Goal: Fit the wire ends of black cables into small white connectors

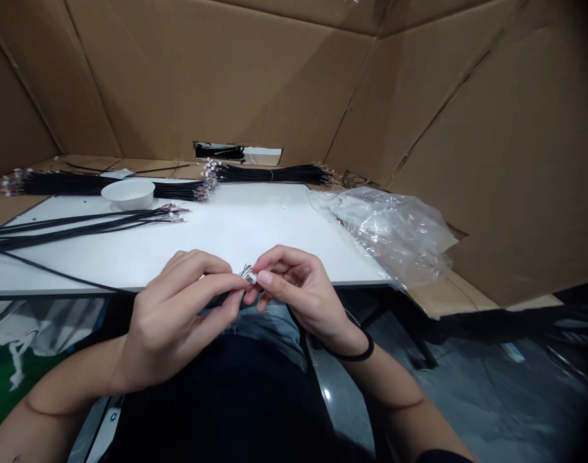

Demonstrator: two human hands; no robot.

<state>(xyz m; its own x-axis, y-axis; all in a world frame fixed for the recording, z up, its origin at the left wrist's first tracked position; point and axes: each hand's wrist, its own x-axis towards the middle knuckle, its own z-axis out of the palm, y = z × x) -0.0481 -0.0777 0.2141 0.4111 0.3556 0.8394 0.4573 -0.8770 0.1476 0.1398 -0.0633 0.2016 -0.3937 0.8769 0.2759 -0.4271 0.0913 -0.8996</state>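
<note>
Both hands meet just over the front edge of the white table. My left hand (178, 308) pinches the thin loose wires (246, 271) at the end of a black cable. That cable (67, 272) seems to run off to the left across the table edge, partly hidden behind the hand. Between the thumb and forefinger of my right hand (298, 283) is a small white connector (251, 278), right against the wire ends. Whether any wire sits inside the connector is too small to make out.
On the left lie several loose black cables (91, 226), with a white bowl (128, 194) behind them. Bundled cables (57, 183) and a tied bundle (269, 174) line the back. A clear plastic bag (395, 225) lies at right. Cardboard walls (217, 77) enclose the table (255, 225).
</note>
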